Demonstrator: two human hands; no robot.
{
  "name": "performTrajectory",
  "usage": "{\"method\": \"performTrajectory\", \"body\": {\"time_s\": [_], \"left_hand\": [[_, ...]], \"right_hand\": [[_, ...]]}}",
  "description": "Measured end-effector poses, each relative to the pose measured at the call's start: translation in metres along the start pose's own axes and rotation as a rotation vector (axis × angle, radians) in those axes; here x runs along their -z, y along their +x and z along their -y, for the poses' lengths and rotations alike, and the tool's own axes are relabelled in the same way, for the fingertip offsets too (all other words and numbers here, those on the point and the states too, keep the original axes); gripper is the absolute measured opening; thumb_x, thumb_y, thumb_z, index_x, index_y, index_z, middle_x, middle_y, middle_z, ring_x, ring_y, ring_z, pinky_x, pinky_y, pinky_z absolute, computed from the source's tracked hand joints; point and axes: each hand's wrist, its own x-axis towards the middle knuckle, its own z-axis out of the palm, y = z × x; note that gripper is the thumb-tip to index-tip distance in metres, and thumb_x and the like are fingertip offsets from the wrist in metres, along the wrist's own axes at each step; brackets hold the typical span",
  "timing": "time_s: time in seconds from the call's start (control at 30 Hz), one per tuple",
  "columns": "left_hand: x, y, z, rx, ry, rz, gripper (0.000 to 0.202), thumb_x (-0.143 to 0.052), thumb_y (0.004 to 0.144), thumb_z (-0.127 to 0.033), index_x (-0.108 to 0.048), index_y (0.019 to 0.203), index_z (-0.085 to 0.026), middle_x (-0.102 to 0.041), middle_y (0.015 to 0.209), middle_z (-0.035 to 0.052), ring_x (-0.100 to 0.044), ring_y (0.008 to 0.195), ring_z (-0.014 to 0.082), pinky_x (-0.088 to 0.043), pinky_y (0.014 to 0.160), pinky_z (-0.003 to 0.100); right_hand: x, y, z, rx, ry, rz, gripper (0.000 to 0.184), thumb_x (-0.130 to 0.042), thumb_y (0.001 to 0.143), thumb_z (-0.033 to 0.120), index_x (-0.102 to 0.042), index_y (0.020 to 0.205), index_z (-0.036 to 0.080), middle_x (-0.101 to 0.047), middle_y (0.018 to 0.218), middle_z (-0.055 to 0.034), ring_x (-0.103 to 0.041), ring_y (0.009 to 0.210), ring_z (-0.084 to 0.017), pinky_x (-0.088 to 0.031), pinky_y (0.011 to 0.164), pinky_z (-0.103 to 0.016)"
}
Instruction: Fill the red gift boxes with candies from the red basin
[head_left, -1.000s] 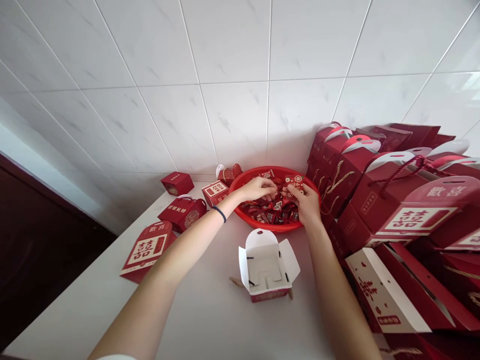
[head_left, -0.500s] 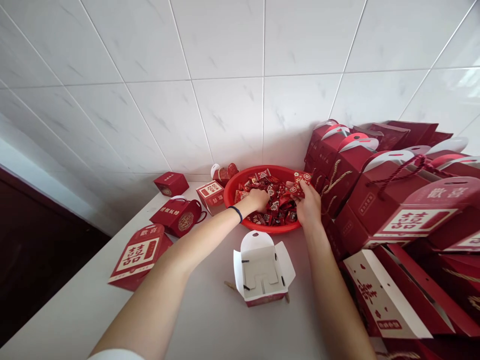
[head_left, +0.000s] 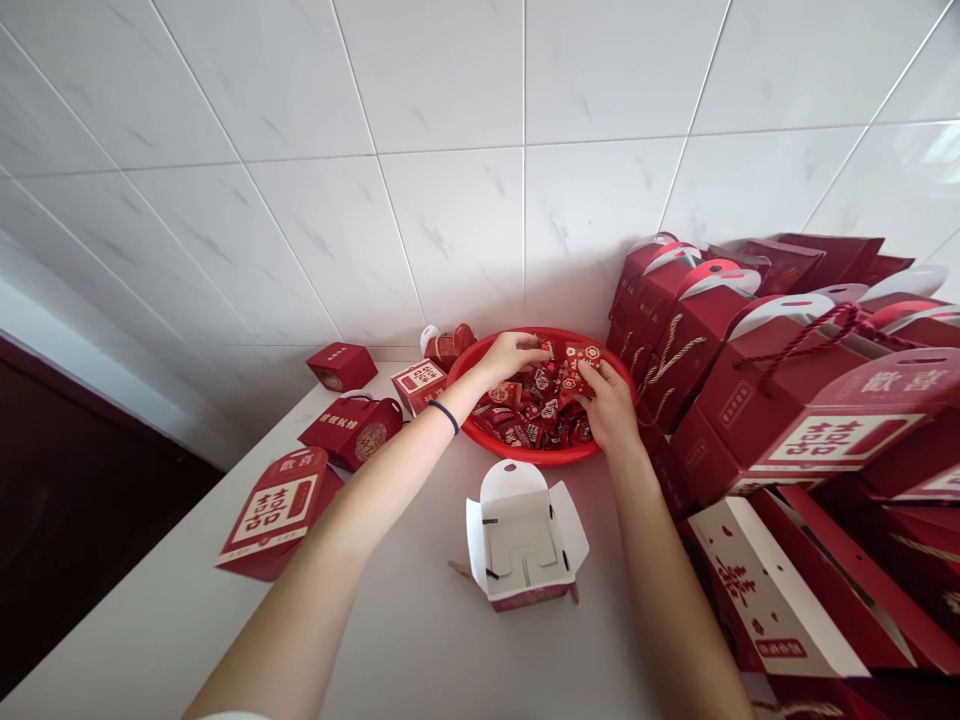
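A red plastic basin (head_left: 551, 457) full of small red wrapped candies (head_left: 534, 425) stands against the wall. Over its right side, my right hand (head_left: 611, 405) is closed on a red candy packet (head_left: 576, 368) with a white and gold flower pattern. My left hand (head_left: 514, 357) is above the back of the candies, fingers bent together at the tips; what they pinch is too small to make out. In front of the basin sits an open gift box (head_left: 525, 535), white inside, its flaps spread and its inside bare.
To the right, many red gift boxes (head_left: 757, 400) with rope handles crowd the table (head_left: 420, 640). More boxes (head_left: 281, 510) stand along the left edge, and a smaller box (head_left: 420, 383) touches the basin's left. A white tiled wall (head_left: 450, 220) closes off the back.
My left hand has lifted from among the candies and moved slightly back. My right hand has shifted a little left, with the patterned packet still in it. The open box has not moved.
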Motion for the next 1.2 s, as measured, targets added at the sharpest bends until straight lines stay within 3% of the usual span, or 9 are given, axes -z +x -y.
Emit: {"method": "performTrajectory", "body": {"time_s": [0.17, 0.3, 0.43, 0.6, 0.8, 0.9, 1.03, 1.1, 1.2], "left_hand": [[-0.016, -0.002, -0.015, 0.056, -0.36, 0.048, 0.036, -0.083, 0.074, -0.018, -0.061, 0.102, -0.012, -0.068, 0.076, 0.0001, -0.066, 0.066, 0.0147, -0.055, 0.074, 0.033], [-0.018, -0.005, -0.016, 0.072, -0.523, 0.118, 0.025, -0.075, 0.084, -0.018, -0.063, 0.105, -0.013, -0.071, 0.091, 0.0037, -0.069, 0.069, 0.0131, -0.056, 0.078, 0.033], [-0.013, -0.006, -0.006, 0.111, -0.512, 0.09, 0.024, -0.07, 0.086, -0.016, -0.065, 0.11, -0.014, -0.072, 0.1, 0.0047, -0.069, 0.067, 0.0109, -0.056, 0.08, 0.032], [-0.01, -0.006, 0.005, 0.12, -0.516, 0.126, 0.028, -0.076, 0.082, -0.021, -0.069, 0.109, -0.015, -0.074, 0.093, 0.0039, -0.07, 0.071, 0.0127, -0.057, 0.081, 0.034], [-0.013, 0.001, 0.008, -0.053, -0.542, 0.109, 0.036, -0.084, 0.069, -0.024, -0.074, 0.101, -0.013, -0.076, 0.102, 0.0078, -0.071, 0.09, 0.0191, -0.053, 0.096, 0.041], [-0.013, 0.006, 0.009, -0.152, -0.406, 0.062, 0.038, -0.079, 0.071, -0.022, -0.074, 0.107, -0.012, -0.076, 0.113, 0.012, -0.071, 0.102, 0.0245, -0.052, 0.098, 0.043], [-0.01, 0.008, 0.011, -0.183, 0.02, -0.055, 0.043, -0.064, 0.084, -0.019, -0.068, 0.126, -0.012, -0.072, 0.126, 0.0146, -0.07, 0.109, 0.0249, -0.054, 0.096, 0.038], [-0.006, 0.007, 0.014, -0.159, 0.165, -0.034, 0.043, -0.058, 0.086, -0.014, -0.068, 0.128, -0.012, -0.071, 0.128, 0.0132, -0.07, 0.109, 0.0238, -0.055, 0.092, 0.034], [-0.001, 0.003, 0.019, -0.117, 0.384, 0.106, 0.033, -0.058, 0.079, -0.008, -0.077, 0.106, -0.015, -0.078, 0.112, 0.0076, -0.072, 0.101, 0.0221, -0.054, 0.09, 0.029]], "right_hand": [[0.003, -0.001, 0.002, -0.047, 0.022, 0.109, 0.038, -0.081, 0.066, 0.038, -0.067, 0.098, 0.024, -0.072, 0.099, 0.0035, -0.068, 0.091, -0.015, -0.061, 0.075, -0.031], [0.003, 0.003, 0.002, -0.036, 0.044, 0.0, 0.033, -0.079, 0.065, 0.033, -0.066, 0.094, 0.022, -0.073, 0.092, 0.0033, -0.068, 0.082, -0.015, -0.06, 0.066, -0.027], [0.003, 0.007, -0.001, -0.038, 0.025, -0.043, 0.028, -0.074, 0.069, 0.032, -0.065, 0.093, 0.021, -0.073, 0.085, 0.002, -0.068, 0.07, -0.014, -0.053, 0.055, -0.022], [0.006, 0.009, -0.002, -0.047, 0.083, -0.015, 0.024, -0.073, 0.071, 0.029, -0.066, 0.093, 0.022, -0.073, 0.084, 0.0023, -0.068, 0.068, -0.012, -0.055, 0.06, -0.022], [0.001, 0.005, 0.002, -0.078, 0.076, 0.033, 0.026, -0.076, 0.065, 0.028, -0.071, 0.09, 0.02, -0.076, 0.086, 0.0007, -0.069, 0.068, -0.013, -0.056, 0.059, -0.022], [-0.002, 0.003, 0.004, -0.086, 0.065, 0.056, 0.028, -0.08, 0.061, 0.027, -0.073, 0.087, 0.018, -0.076, 0.084, 0.0005, -0.069, 0.065, -0.013, -0.056, 0.06, -0.022], [-0.003, 0.003, 0.004, -0.067, 0.077, -0.007, 0.025, -0.08, 0.062, 0.023, -0.072, 0.084, 0.017, -0.074, 0.078, 0.0008, -0.068, 0.063, -0.012, -0.055, 0.058, -0.02], [-0.002, 0.003, 0.005, -0.066, 0.084, -0.053, 0.022, -0.078, 0.064, 0.021, -0.072, 0.085, 0.017, -0.074, 0.077, 0.0005, -0.069, 0.065, -0.012, -0.053, 0.056, -0.019], [-0.001, 0.003, 0.006, -0.086, 0.067, -0.07, 0.018, -0.076, 0.067, 0.02, -0.071, 0.084, 0.017, -0.074, 0.075, -0.0003, -0.07, 0.068, -0.014, -0.053, 0.054, -0.019]]}}
